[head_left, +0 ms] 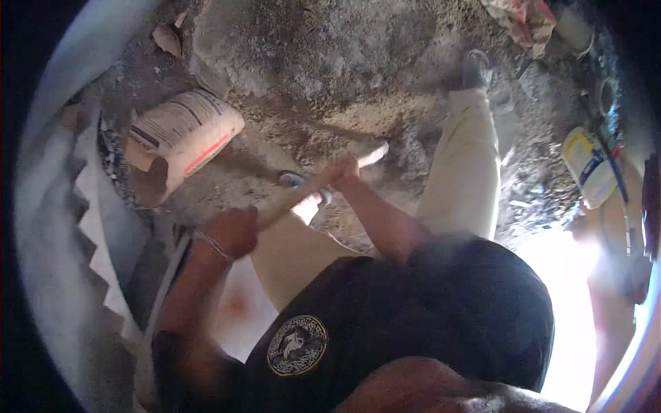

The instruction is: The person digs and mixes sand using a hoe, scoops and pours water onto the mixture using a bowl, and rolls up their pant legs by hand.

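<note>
My left hand (pixel 233 231), with a bracelet at the wrist, is closed around the lower part of a pale wooden handle (pixel 295 198). Farther up the same handle, my right hand (pixel 342 171) grips it near its far end. The handle slants up to the right across my body, above the ground. Whether a tool head is fitted to it I cannot make out, as the area past my right hand is blurred. Below the handle, a foot in a sandal (pixel 308 199) shows partly. My other foot (pixel 476 69) is planted farther forward on the dirt.
A paper sack (pixel 189 134) with printing and a red stripe lies at the left. Rough rock and rubble (pixel 310 48) rise ahead. A crumpled sack (pixel 523 24) lies at the upper right. At the right stands a yellow and white container (pixel 589 168). Grey sheeting (pixel 62 275) lines the left side.
</note>
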Demonstrator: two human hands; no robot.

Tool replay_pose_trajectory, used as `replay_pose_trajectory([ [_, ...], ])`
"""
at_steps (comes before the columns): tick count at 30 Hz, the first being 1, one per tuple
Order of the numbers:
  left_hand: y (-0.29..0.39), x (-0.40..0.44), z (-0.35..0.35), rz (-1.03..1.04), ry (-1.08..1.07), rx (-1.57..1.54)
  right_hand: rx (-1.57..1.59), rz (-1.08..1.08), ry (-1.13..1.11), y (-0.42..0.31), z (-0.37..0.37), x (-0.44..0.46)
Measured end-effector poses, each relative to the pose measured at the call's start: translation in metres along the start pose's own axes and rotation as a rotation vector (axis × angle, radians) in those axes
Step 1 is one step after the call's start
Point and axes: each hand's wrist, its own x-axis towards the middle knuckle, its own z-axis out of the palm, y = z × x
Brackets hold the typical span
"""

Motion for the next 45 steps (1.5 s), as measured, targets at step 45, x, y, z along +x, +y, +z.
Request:
replay_pose_trajectory([
  [45, 0.015, -0.088, 0.235, -0.431, 0.379, -0.438, -0.494, 0.122, -0.219, 0.046, 0.133, -0.147],
])
